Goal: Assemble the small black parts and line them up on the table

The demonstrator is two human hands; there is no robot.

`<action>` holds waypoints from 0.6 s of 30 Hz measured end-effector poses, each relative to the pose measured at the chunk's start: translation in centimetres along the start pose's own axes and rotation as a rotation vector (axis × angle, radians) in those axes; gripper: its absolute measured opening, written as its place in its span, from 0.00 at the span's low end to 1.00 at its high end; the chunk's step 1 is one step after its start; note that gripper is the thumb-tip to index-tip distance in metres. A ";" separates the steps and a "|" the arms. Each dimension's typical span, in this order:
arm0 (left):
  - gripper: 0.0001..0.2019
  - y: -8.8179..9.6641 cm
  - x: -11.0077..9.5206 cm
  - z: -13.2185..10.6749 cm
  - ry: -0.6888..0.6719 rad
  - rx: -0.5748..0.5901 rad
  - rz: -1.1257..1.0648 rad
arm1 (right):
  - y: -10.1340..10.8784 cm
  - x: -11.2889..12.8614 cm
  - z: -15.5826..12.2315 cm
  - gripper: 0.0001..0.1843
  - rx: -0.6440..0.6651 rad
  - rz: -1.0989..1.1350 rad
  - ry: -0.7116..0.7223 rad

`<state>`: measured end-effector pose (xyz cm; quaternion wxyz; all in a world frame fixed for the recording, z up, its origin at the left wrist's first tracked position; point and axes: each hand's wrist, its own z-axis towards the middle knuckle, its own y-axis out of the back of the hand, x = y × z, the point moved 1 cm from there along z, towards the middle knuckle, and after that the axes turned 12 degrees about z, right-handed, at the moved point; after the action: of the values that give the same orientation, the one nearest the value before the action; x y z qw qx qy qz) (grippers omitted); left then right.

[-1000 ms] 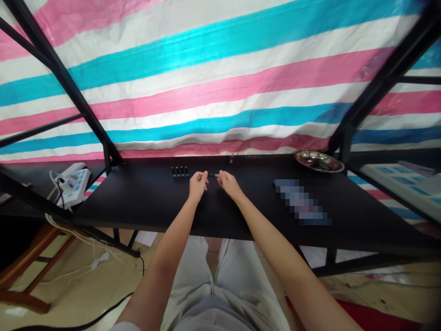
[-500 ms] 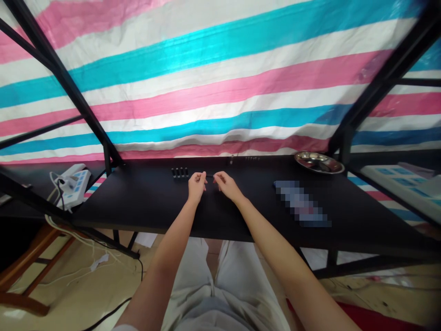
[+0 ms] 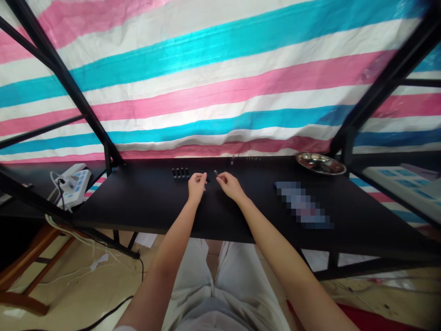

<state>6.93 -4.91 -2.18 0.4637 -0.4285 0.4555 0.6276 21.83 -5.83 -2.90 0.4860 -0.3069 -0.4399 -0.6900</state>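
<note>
In the middle of the frame, we see two hands above a black table [image 3: 148, 202]. The right hand [image 3: 229, 184] has its thumb and finger clamped on a small grey piece [image 3: 216, 173], which sticks out from the fingertips toward the upper left. The left hand [image 3: 196, 186] is near to it, but the hands do not touch. Its thumb and fingers are close together; if they grip something, we cannot tell, because it is too dark there.

Just left of the left hand, we find four black tubes [image 3: 180, 173] in a row. Above the right hand, near the back edge, we notice a small shiny piece [image 3: 232, 160], and to its right some tiny bits [image 3: 253, 159]. At the right of the frame we see a metal plate [image 3: 339, 168] and, below it, a blurred blue object [image 3: 303, 204].
</note>
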 end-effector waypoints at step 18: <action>0.10 -0.3 -0.5 -0.7 0.027 0.213 -0.037 | -1.0 1.2 -0.6 0.12 0.223 0.156 -0.006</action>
<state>7.35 -5.60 -1.91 0.5118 -0.3936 0.5181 0.5611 20.54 -6.69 -2.42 0.5681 -0.2863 -0.4900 -0.5960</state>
